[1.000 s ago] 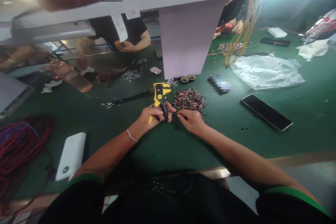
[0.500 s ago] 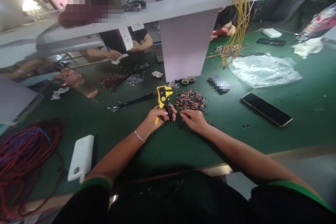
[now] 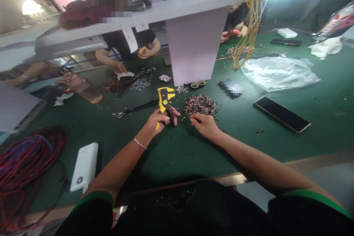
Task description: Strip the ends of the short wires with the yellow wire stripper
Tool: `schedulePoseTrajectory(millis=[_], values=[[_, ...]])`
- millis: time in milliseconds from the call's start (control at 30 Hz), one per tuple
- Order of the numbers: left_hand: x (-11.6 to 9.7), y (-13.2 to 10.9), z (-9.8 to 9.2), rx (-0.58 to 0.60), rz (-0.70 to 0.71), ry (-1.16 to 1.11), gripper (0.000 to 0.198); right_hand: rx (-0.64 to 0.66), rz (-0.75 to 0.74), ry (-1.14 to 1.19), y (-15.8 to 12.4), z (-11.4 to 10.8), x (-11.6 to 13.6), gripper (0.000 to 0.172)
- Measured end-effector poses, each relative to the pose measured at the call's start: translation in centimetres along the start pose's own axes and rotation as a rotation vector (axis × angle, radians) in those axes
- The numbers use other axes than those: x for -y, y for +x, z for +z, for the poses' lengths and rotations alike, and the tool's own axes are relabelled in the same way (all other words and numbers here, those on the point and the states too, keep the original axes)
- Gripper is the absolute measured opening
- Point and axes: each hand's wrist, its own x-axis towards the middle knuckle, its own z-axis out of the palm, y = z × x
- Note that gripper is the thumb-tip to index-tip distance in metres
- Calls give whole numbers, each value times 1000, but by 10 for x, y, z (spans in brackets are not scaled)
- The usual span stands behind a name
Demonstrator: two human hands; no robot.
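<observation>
My left hand [image 3: 159, 120] is closed round the handles of a yellow and black wire stripper [image 3: 165, 102], whose jaws point away from me. My right hand [image 3: 203, 124] rests on the green table [image 3: 177, 147] just to the right, its fingertips pinched on something too small to make out. Right behind my right hand lies a pile of short cut wire pieces [image 3: 199, 104]. A bundle of thin black wires [image 3: 138, 108] lies to the left of the stripper's head.
A black phone [image 3: 281, 114] lies to the right and a white power bank [image 3: 84, 166] at the near left beside a coil of red and blue wire [image 3: 22, 162]. A white post [image 3: 193, 49], tape rolls [image 3: 198, 84], a plastic bag [image 3: 279, 73] and hanging yellow wires [image 3: 249, 18] stand behind. Another person [image 3: 129, 44] works opposite.
My hands have drifted slightly apart, the stripper shifting a little to the left. The person opposite has moved a hand down to the white scrap on the table.
</observation>
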Motion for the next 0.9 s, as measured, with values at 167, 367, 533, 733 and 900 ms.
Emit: schedulePoseTrajectory(millis=[167,367,533,733,900], values=[[-20,-3,-8,20,75,133,41,120,-308,15,-13,13,17,21],[-23,-5,-5,32,52,186,42,207,-598,-27,-25,28,26,22],[-26,-3,-11,-77,100,261,41,223,-584,-52,-26,25,26,24],[-34,-3,-21,-211,151,302,41,350,-604,-61,-27,32,23,25],[-32,-2,-28,-236,104,240,41,309,-566,-130,-19,35,10,26]])
